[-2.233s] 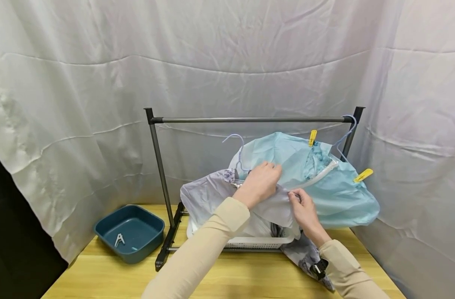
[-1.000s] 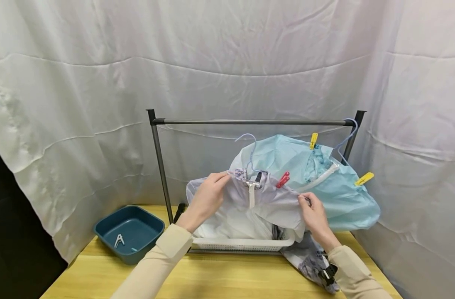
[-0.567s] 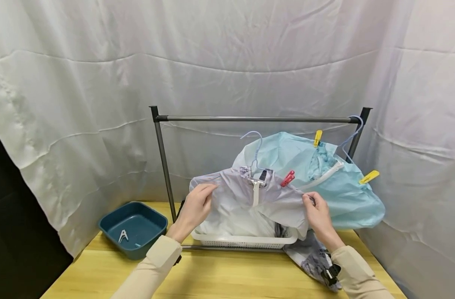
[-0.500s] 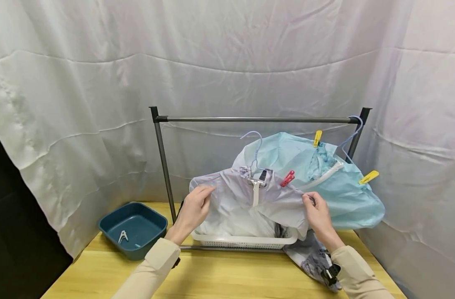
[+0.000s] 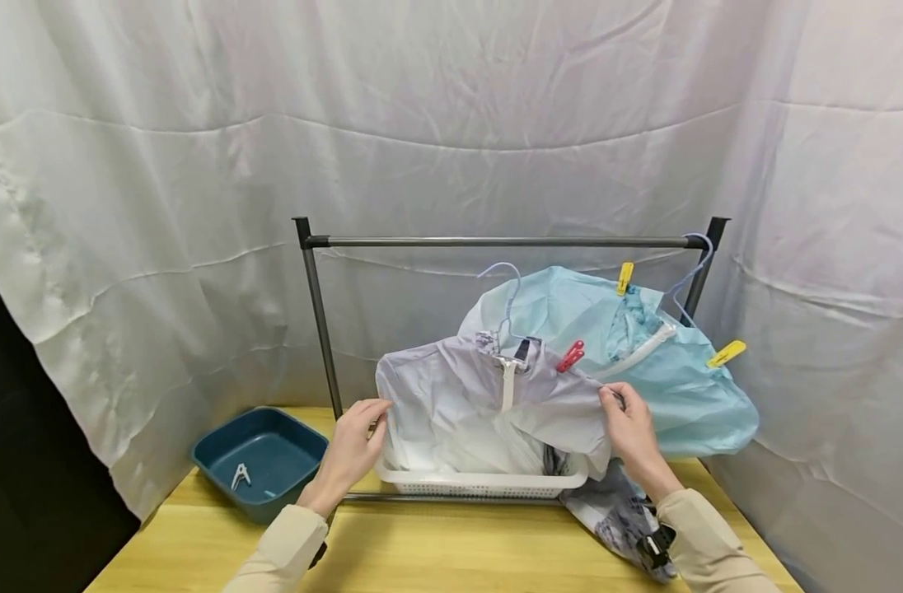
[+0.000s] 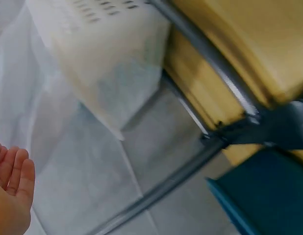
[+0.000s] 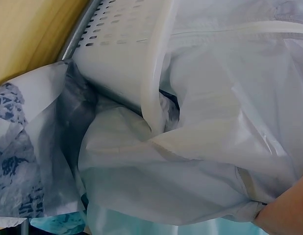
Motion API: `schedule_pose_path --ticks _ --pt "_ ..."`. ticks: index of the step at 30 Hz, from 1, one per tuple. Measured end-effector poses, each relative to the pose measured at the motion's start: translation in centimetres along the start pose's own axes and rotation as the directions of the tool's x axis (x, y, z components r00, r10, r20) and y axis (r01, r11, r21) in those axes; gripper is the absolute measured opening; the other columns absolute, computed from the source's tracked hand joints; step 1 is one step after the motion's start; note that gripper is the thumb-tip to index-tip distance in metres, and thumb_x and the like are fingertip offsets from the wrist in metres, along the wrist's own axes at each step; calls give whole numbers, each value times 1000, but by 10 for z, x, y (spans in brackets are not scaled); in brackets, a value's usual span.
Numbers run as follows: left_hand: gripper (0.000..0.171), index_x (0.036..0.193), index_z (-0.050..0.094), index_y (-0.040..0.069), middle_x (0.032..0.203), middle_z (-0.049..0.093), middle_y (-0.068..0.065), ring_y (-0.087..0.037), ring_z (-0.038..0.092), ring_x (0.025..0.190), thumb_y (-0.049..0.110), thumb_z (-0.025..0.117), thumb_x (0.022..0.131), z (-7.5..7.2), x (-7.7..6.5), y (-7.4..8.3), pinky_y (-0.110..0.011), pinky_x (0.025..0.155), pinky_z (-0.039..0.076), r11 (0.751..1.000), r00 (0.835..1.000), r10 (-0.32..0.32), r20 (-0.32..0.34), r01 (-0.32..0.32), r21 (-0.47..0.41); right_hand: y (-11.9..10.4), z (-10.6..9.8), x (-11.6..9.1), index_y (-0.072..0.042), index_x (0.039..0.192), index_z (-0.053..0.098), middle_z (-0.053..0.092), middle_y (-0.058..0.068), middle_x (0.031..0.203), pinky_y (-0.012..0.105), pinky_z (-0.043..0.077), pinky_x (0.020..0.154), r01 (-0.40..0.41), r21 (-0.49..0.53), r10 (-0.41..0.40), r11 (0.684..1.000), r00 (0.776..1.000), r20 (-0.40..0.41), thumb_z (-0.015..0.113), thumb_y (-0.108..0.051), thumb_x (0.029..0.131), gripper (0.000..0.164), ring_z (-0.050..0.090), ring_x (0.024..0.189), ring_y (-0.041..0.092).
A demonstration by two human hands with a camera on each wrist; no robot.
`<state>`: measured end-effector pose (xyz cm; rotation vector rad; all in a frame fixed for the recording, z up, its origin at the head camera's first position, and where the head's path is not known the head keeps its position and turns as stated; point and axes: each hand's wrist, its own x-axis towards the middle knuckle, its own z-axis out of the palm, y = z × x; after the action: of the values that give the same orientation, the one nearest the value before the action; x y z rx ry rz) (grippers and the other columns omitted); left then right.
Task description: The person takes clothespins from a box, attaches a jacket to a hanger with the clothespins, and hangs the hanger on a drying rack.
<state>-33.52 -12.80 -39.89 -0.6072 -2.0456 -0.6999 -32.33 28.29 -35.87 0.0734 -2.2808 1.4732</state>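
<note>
Grey garment [image 5: 451,387] drapes over the white basket [image 5: 488,486]. The right hand [image 5: 631,424], angled inward, pinches its right edge; the left hand [image 5: 351,445], fingers loosely extended and gripping nothing, is positioned at its left edge.

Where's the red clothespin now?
In the head view, right of centre, the red clothespin sits on the lavender garment, above and left of the right hand.

From where I sit, I can read no words, brand, number or sign in any of my three views. On the printed cloth [image 7: 16,147] at the left of the right wrist view, I make out only a dark pattern, no legible lettering.
</note>
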Motion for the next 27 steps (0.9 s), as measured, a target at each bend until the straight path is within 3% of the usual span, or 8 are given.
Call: schedule_pose_path --ticks 4,13,19,24,27 --pt "21 108 74 4 105 72 -9 -23 67 95 -1 67 89 -6 -12 -11 -36 74 57 998 998 -52 22 51 28 1 0 -1 -1 119 53 52 7 106 24 41 73 11 -5 -11 1000 1000 -6 37 -34 107 39 46 87 11" --pt "21 107 74 5 104 72 -9 -25 68 93 0 69 87 -14 -30 -30 -40 77 57 994 997 -70 19 68 88 8 -3 -4 -2 119 53 52 7 108 23 41 73 16 -3 -16 1000 1000 -23 37 -35 106 39 46 89 12" --pt "23 108 74 5 106 72 -10 -28 68 97 1 69 87 -21 -40 -37 -43 80 56 984 993 -109 52 100 145 9 -3 -4 -2 119 53 53 9 109 24 41 72 25 -18 -25 1000 999 -26 37 -37 106 40 46 87 12" --pt "24 112 72 2 110 71 -14 -32 66 103 5 69 88 -24 -46 -46 -49 86 54 969 974 -181 132 154 194 9 -2 -3 -2 119 54 53 7 107 23 41 71 34 -24 -35 999 999 -41 38 -37 106 40 46 86 10" --pt "26 114 71 1 114 69 -17 -35 63 107 8 68 90 -26 -51 -52 -52 88 53 952 950 -247 191 200 233 9 -2 -3 -2 118 55 53 6 104 23 40 70 33 -30 -34 999 998 -51 39 -36 106 40 46 85 10"
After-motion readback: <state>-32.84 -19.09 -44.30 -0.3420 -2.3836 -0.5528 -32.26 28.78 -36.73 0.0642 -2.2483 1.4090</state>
